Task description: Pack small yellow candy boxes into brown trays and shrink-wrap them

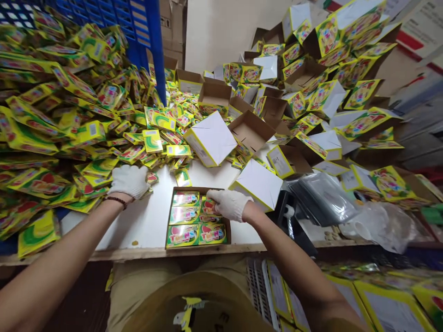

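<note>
My left hand (128,181), in a white knit glove, is at the near edge of a heap of small yellow-green printed cartons (152,141). Its fingers are curled, and a small carton (152,178) shows at its fingertips. In front of me an open display box (168,230) lies on the white table, holding small cartons in two columns, with "TWINS"-like lettering up. My right hand (232,204), gloved too, reaches over the box's right wall. Its fingers pinch a small carton (208,206) in the far right part, partly covering it.
A blue plastic crate (148,27) stands at the back left, cartons spilling from it. Empty display boxes (251,131) are piled at the back right. Clear plastic bags (325,198) lie right of my right arm. The table's wooden front edge (138,255) runs before my lap.
</note>
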{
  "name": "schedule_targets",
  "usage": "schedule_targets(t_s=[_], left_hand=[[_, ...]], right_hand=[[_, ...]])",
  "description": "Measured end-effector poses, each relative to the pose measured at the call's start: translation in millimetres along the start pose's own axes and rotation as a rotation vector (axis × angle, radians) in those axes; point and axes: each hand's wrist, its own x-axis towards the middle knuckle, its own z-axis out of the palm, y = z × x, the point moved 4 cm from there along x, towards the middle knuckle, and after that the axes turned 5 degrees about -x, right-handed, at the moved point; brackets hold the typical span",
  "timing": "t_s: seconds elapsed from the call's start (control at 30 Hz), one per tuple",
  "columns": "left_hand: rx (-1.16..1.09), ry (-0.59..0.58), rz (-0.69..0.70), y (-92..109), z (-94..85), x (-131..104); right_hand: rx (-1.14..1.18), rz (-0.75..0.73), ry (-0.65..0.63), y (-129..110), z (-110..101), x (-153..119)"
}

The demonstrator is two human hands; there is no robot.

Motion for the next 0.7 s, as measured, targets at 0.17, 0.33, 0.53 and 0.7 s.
schedule_targets(t_s=[0.17,0.33,0.53,0.7], left_hand=[[-0.115,0.128,-0.097,7.6,-10.9,-24.1],[-1.225,0.141,-0.113,49.6,1.7,-69.0],[-1.866,-0.14,-0.107,115.2,35.7,-97.4],[-1.789,-0.043,-0.159,113.3,42.7,-90.8]], right_hand=[[-0.315,0.009,-0.202,-17.4,17.1,18.9],[-0.304,-0.091,-0.319,-15.3,33.1,49.1],[-0.276,-0.116,-0.29,-2.3,39.5,53.1],[-0.312,-0.055,-0.195,-6.1,52.2,58.0]])
